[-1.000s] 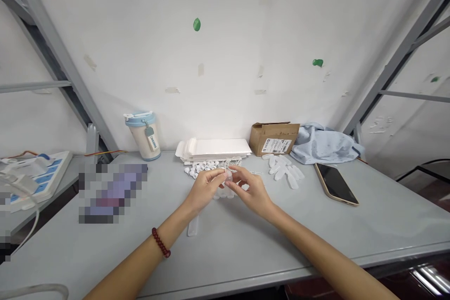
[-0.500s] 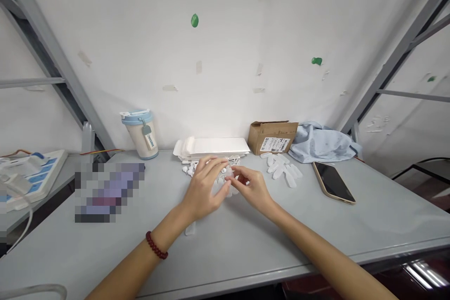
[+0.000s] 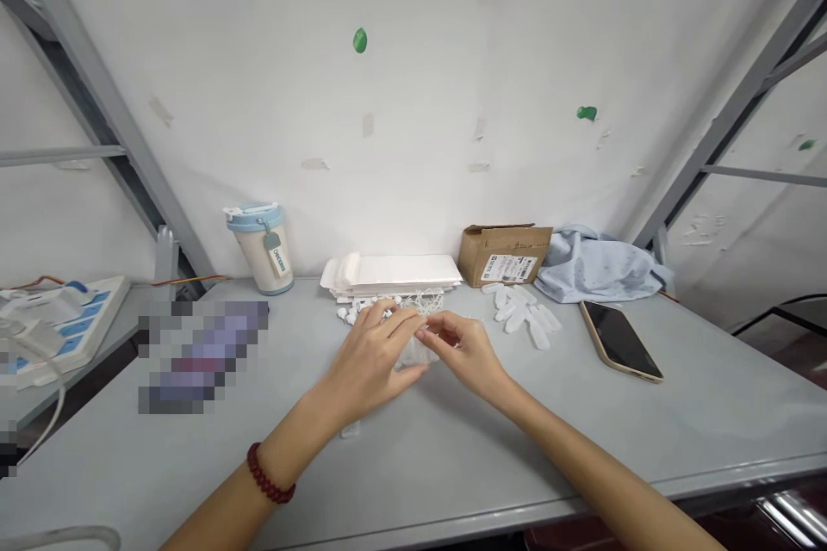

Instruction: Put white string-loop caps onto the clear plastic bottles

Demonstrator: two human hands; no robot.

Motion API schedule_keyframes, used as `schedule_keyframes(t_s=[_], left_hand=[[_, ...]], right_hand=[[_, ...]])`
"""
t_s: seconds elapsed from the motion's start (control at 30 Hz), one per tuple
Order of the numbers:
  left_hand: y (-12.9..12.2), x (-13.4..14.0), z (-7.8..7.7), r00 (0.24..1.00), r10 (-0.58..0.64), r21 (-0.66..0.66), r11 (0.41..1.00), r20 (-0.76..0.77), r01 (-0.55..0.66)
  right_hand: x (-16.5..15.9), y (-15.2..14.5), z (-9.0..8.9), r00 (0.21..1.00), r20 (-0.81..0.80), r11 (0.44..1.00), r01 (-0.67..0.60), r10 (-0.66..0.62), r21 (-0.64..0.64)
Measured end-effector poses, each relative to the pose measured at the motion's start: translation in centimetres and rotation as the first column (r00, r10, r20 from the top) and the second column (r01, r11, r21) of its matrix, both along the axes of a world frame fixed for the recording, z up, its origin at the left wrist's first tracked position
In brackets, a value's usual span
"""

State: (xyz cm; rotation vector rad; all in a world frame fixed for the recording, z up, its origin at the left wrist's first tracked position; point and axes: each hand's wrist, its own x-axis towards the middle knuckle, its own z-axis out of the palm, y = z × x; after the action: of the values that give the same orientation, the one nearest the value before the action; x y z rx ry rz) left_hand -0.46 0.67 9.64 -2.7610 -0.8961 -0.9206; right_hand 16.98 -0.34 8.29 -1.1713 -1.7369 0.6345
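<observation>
My left hand (image 3: pixel 371 360) reaches over the middle of the table, palm down, with its fingers stretched out and the thumb apart. Its fingertips come close to those of my right hand (image 3: pixel 470 355), whose thumb and index finger are pinched together. Whatever sits in that pinch is too small to make out. Beneath and between the hands are translucent whitish pieces (image 3: pixel 417 351), partly hidden by my fingers. Just behind lie small white earbud-like parts (image 3: pixel 354 310) and a tangle of thin white cord (image 3: pixel 426 301). A small clear piece (image 3: pixel 350 430) rests beneath my left wrist.
At the back are a stack of white flat boxes (image 3: pixel 401 269), a cardboard box (image 3: pixel 504 254) and a light blue cloth (image 3: pixel 594 267). Translucent pieces (image 3: pixel 525 312) and a phone (image 3: pixel 620 339) lie right; a cup (image 3: pixel 262 250) and power strip (image 3: pixel 90 327) stand left.
My left thumb has moved down, away from my right fingertips, and the left wrist has shifted slightly left. My right hand keeps its pinch. The view has shifted slightly.
</observation>
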Motion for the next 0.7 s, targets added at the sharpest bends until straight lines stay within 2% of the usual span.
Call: schedule_keyframes(t_s=[0.17, 0.33, 0.5, 0.7], left_hand=[[-3.1, -2.5, -0.3, 1.000, 0.015, -0.145, 0.989, -0.027, -0.019], [-4.8, -4.9, -1.8, 0.998, 0.021, -0.293, 0.956, -0.061, -0.038], [-4.6, -5.8, -2.8, 0.995, 0.028, -0.327, 0.943, -0.098, -0.059], [-4.4, -5.6, -2.5, 0.990, 0.037, -0.290, 0.954, -0.134, -0.075]], right_hand=[[-0.6, -1.5, 0.6, 0.956, 0.125, 0.961, -0.252, 0.265, -0.113], [-1.7, -2.4, -0.2, 0.883, 0.233, 0.906, -0.361, 0.408, -0.221], [-2.1, -2.3, -1.0, 0.850, 0.288, 0.889, -0.371, 0.442, -0.267], [-2.2, -2.3, -1.0, 0.850, 0.315, 0.898, -0.343, 0.422, -0.277]])
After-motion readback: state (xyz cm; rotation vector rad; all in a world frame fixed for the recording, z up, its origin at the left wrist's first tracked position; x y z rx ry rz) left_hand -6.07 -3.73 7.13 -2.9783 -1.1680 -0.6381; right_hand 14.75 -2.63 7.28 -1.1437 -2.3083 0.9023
